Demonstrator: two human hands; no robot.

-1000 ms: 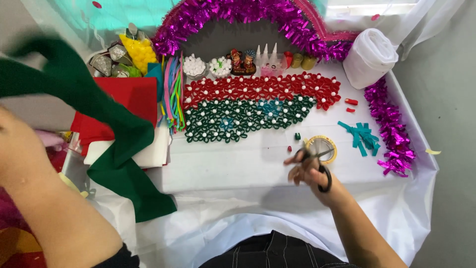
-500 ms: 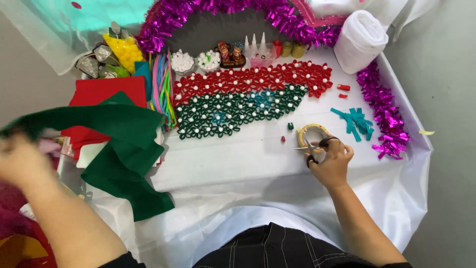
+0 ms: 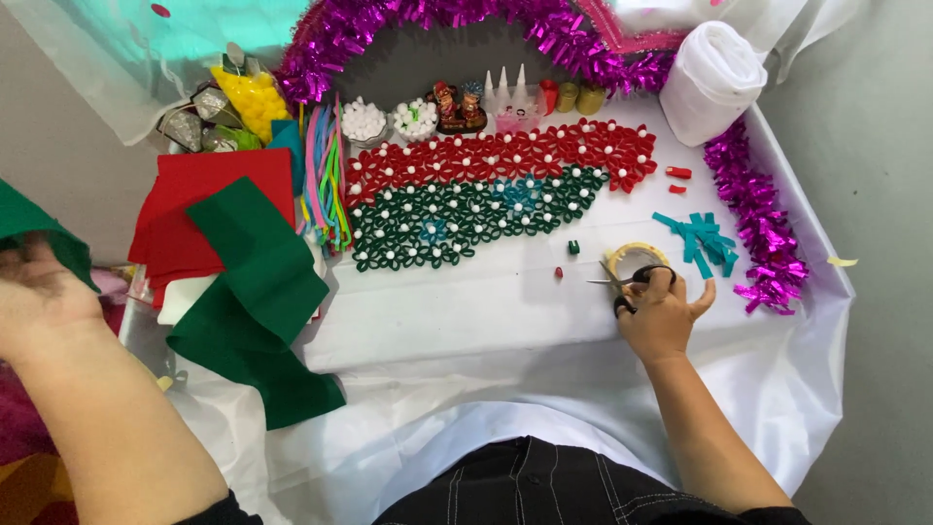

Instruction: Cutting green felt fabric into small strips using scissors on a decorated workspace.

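My right hand (image 3: pixel 663 313) grips black-handled scissors (image 3: pixel 622 281) low over the white table, blades pointing left, just beside a yellow tape roll (image 3: pixel 634 257). My left hand (image 3: pixel 39 292) is off the table's left edge, closed on one end of a long green felt strip (image 3: pixel 260 292). The strip lies draped over the table's left side, across a stack of red felt (image 3: pixel 180 209). In the middle of the table lies a mat of red and green paper loops with white dots (image 3: pixel 476 190).
Magenta tinsel (image 3: pixel 758 209) runs along the back and right edge. A white fabric roll (image 3: pixel 711 78) stands back right. Teal paper strips (image 3: pixel 702 238) lie near the scissors. Pipe cleaners (image 3: pixel 326 180), bowls of white pompoms (image 3: pixel 389 122) and small figurines (image 3: pixel 457 105) line the back.
My left hand has swung down and left, and the green felt that was lifted now lies flat over the red stack. My right hand has drifted slightly right with the scissors.
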